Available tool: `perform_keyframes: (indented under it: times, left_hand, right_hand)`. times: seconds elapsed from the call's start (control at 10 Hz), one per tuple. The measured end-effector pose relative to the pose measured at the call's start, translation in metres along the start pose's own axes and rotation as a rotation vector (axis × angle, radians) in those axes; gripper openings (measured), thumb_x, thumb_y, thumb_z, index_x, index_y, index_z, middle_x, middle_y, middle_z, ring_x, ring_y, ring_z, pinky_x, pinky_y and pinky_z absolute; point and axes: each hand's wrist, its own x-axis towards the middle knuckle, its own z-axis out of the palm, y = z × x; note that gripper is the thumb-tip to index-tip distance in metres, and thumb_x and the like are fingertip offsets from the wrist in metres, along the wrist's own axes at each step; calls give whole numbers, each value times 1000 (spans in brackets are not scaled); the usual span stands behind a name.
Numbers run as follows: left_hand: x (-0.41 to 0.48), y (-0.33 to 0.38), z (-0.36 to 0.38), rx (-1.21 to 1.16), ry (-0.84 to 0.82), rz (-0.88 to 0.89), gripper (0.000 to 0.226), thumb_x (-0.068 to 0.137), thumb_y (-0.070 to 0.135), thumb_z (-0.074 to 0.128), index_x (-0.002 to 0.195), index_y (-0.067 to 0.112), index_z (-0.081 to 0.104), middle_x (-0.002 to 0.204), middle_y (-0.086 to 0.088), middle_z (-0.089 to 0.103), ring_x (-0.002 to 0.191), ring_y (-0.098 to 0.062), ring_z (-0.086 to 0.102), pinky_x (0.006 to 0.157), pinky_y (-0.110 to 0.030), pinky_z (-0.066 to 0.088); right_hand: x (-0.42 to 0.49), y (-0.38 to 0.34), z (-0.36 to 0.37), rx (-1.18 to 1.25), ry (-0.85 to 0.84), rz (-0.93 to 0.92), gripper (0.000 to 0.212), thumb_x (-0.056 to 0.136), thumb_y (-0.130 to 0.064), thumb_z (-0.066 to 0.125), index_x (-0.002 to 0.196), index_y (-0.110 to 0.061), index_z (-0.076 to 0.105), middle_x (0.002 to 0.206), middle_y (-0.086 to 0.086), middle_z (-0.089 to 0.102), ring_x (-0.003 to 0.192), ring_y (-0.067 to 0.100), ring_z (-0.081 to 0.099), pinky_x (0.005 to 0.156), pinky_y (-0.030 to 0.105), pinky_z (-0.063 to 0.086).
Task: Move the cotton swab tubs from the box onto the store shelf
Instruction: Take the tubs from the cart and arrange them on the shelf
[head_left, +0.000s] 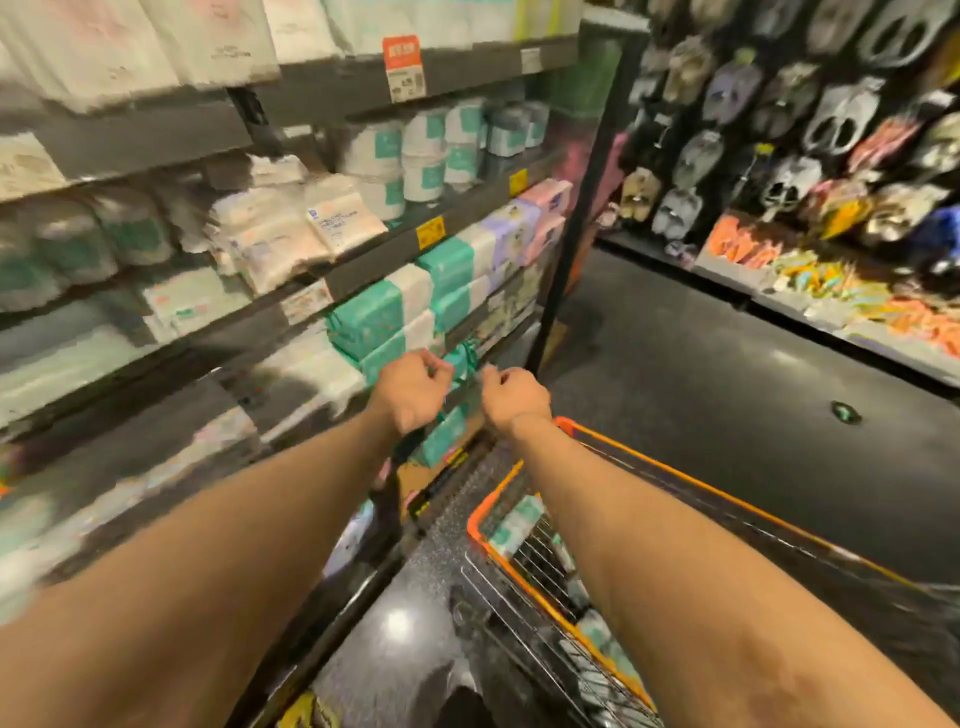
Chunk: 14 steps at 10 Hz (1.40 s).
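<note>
Both arms are stretched toward the shelves on the left. The left hand (413, 387) and right hand (514, 395) are held with fingers curled, on either side of a blurred teal item (458, 362). Whether it is gripped cannot be told. Cotton swab tubs (426, 150) are stacked on a higher shelf (478, 200), farther off. A cart (474, 527) is seen near right.

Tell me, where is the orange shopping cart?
In the head view, the orange-rimmed wire shopping cart sits low and right of centre on the dark floor, beneath the right forearm, close beside the grey store shelf.
</note>
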Motion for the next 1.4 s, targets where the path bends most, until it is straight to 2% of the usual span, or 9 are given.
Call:
perform_keyframes:
  times: [0.2, 0.4, 0.5, 0.7, 0.8, 1.0, 1.1, 1.2, 1.4]
  left_hand:
    - [-11, 34, 139, 139, -340, 59, 48, 105, 45, 41, 108, 7, 71, 114, -20, 70, 115, -37, 62, 88, -35, 45]
    - [-7, 27, 262, 300, -663, -18, 50, 104, 51, 39, 129, 14, 63, 126, -19, 67, 119, -37, 61, 94, -34, 46]
    - [5, 7, 320, 365, -799, -88, 51, 103, 51, 44, 136, 15, 58, 131, -16, 64, 124, -36, 58, 104, -37, 45]
    - [2, -52, 405, 487, -964, -165, 45, 97, 50, 57, 131, 20, 61, 127, -13, 66, 117, -34, 61, 100, -37, 49]
    - [-9, -86, 447, 638, -1113, -79, 51, 93, 45, 65, 138, 24, 55, 135, -8, 61, 123, -31, 58, 103, -36, 48]
    - [-26, -132, 521, 792, -1291, 112, 43, 91, 47, 62, 126, 22, 56, 128, -6, 63, 114, -29, 61, 97, -43, 52]
    - [-29, -150, 545, 880, -1345, 177, 78, 74, 78, 64, 124, 21, 50, 124, -7, 62, 114, -31, 60, 95, -43, 49]
    - [-23, -155, 557, 915, -1419, 216, 90, 66, 80, 69, 134, 26, 46, 131, -4, 59, 120, -30, 56, 101, -47, 47]
    - [-4, -161, 554, 956, -1457, 322, 101, 56, 96, 53, 136, 34, 49, 127, 2, 53, 118, -24, 55, 102, -44, 48]
  right_hand:
    - [7, 147, -29, -12, -45, 259, 55, 103, -50, 39, 115, -5, 70, 126, 21, 67, 121, 39, 60, 97, 37, 46]
    - [21, 271, -26, 0, -184, 487, 51, 104, -48, 43, 120, -7, 69, 125, 16, 68, 116, 35, 62, 86, 30, 46]
    - [34, 333, -16, 59, -291, 586, 40, 106, -39, 45, 119, -9, 68, 96, 5, 68, 84, 19, 64, 62, 17, 41]
    - [37, 425, 40, -31, -466, 700, 32, 103, -6, 40, 123, 3, 63, 125, 20, 62, 117, 37, 61, 88, 36, 50]
    - [34, 465, 73, -90, -481, 761, 31, 103, -16, 41, 123, -4, 60, 124, 19, 63, 114, 38, 60, 90, 35, 48]
    - [60, 520, 133, 54, -456, 870, 27, 100, -17, 47, 117, -3, 64, 115, 18, 66, 109, 37, 63, 87, 34, 50]
    - [71, 538, 155, 149, -457, 939, 27, 100, -19, 49, 113, -1, 65, 106, 17, 68, 102, 37, 68, 87, 40, 59]
    - [82, 547, 169, 244, -475, 1023, 33, 101, -25, 52, 115, 1, 66, 113, 19, 70, 105, 37, 69, 90, 43, 59]
    - [96, 555, 183, 281, -471, 1058, 42, 97, -37, 62, 120, -2, 66, 117, 18, 70, 108, 33, 69, 92, 40, 58]
